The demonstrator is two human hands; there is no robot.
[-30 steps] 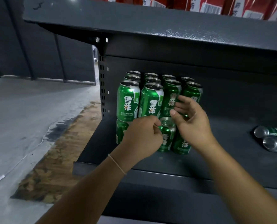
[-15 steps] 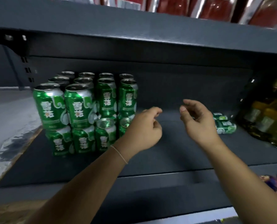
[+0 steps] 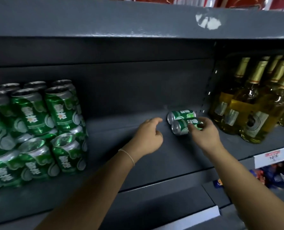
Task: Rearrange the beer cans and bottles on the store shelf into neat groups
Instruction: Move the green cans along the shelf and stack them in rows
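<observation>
1. Green cans stood stacked two tiers high at the far left of your grey metal shelf [image 3: 138, 163], the stacked cans [image 3: 38, 130] packed tightly in rows with their silver tops showing; the leftmost ones ran off the edge of view.
2. Bare shelf lay between that stack and your hands, with nothing standing on it.
3. Your left hand [image 3: 147, 138] hovered over the shelf with its fingers loosely curled and the forefinger stretched toward the lying cans, holding nothing; a thin band [image 3: 128, 155] circled its wrist.
4. Two loose cans lay on their sides near the back of the shelf, touching each other, silver ends turned left: the rear can [image 3: 181, 114] behind, the front can [image 3: 183, 127] nearer you.
5. Your right hand [image 3: 204, 135] had its fingers and thumb pinched around the right half of the front can, which rested on the shelf as far as could be told.
6. Just to the right, past a perforated upright [image 3: 207, 93], stood the glass bottles [image 3: 253, 105] of yellow liquid with gold foil necks, crowded close beside your right hand.
7. Below right, a white price label [image 3: 273, 156] sat on the shelf edge, above blurred coloured packets [image 3: 278, 176].
</observation>
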